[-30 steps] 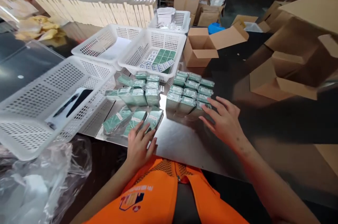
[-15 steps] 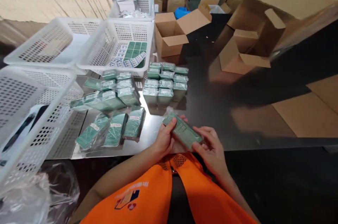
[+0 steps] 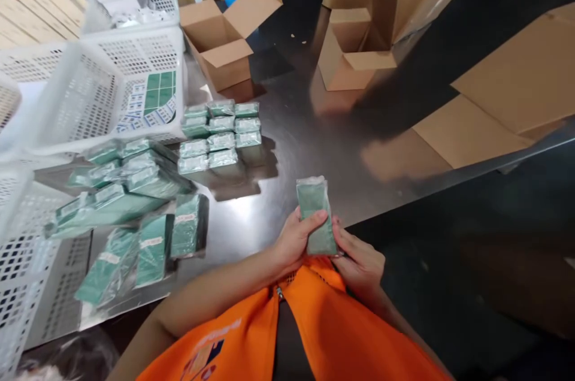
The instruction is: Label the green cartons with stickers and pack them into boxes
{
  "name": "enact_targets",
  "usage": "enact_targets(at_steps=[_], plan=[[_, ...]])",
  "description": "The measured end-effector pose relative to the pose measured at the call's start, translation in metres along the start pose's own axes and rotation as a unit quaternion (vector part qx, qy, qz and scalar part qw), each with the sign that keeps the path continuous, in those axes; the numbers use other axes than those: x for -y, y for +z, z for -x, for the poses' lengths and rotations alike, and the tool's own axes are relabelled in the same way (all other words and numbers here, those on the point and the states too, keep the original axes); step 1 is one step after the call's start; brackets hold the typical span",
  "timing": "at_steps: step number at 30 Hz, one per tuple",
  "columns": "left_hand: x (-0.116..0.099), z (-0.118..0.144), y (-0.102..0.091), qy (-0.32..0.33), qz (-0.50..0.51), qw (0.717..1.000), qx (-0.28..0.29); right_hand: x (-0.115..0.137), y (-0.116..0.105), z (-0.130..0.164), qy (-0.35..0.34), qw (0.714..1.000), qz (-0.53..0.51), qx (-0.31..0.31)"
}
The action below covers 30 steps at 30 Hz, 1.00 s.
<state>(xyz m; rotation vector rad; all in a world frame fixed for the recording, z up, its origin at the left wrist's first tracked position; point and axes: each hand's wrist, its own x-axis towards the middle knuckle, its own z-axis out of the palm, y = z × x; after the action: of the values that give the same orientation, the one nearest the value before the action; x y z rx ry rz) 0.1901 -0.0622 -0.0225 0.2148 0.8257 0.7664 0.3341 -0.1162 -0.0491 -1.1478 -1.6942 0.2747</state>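
Observation:
Both hands hold one green packet in clear wrap (image 3: 316, 213) upright in front of my orange vest. My left hand (image 3: 296, 241) grips its left side with the thumb across the front. My right hand (image 3: 359, 261) supports its lower right edge. A tidy block of the same green packets (image 3: 218, 133) stands on the shiny metal table (image 3: 291, 147) beyond my hands. Loose packets (image 3: 135, 219) lie scattered to the left.
White perforated baskets (image 3: 81, 93) stand at the left, one with green and white label sheets (image 3: 153, 99). Two open cardboard boxes (image 3: 220, 39) (image 3: 354, 48) sit at the back. Flat cardboard (image 3: 494, 111) lies at the right.
My hands left the packets on the table, picked one up and brought it close to my body, turning it upright. The view has swung to the right.

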Motion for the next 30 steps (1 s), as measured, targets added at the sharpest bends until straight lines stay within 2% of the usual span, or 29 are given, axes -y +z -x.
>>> enact_targets(at_steps=[3, 7, 10, 13, 18, 21, 24, 26, 28, 30], plan=[[-0.005, -0.003, -0.007, -0.017, 0.01, 1.0, -0.002, 0.0, -0.001, -0.005, -0.002, 0.999, -0.043, 0.002], [-0.024, -0.003, -0.014, 0.095, 0.069, 0.991, -0.056, 0.004, 0.005, -0.012, -0.007, 0.993, -0.115, 0.037], [-0.034, 0.004, -0.021, 0.152, 0.067, 0.981, -0.1, 0.005, 0.014, -0.012, -0.031, 0.989, -0.132, 0.051], [-0.033, 0.016, -0.031, 0.141, 0.02, 0.984, -0.104, 0.003, 0.023, -0.008, -0.062, 0.991, -0.087, 0.076], [-0.028, 0.037, -0.049, 0.17, -0.085, 0.978, -0.089, -0.001, 0.036, -0.002, -0.134, 0.969, -0.072, 0.193], [-0.034, 0.045, -0.057, 0.176, -0.133, 0.972, -0.075, 0.002, 0.029, -0.014, -0.118, 0.966, -0.101, 0.208], [-0.042, 0.051, -0.064, 0.239, -0.231, 0.938, -0.099, 0.011, 0.014, -0.041, -0.014, 0.956, -0.162, 0.244], [-0.047, 0.053, -0.068, 0.278, -0.302, 0.906, -0.106, 0.019, 0.008, -0.061, 0.033, 0.959, -0.175, 0.222], [-0.049, 0.053, -0.071, 0.308, -0.363, 0.875, -0.082, 0.028, 0.011, -0.079, 0.011, 0.97, -0.146, 0.193], [-0.05, 0.049, -0.074, 0.329, -0.411, 0.849, -0.041, 0.035, 0.019, -0.092, -0.017, 0.975, -0.109, 0.194]])
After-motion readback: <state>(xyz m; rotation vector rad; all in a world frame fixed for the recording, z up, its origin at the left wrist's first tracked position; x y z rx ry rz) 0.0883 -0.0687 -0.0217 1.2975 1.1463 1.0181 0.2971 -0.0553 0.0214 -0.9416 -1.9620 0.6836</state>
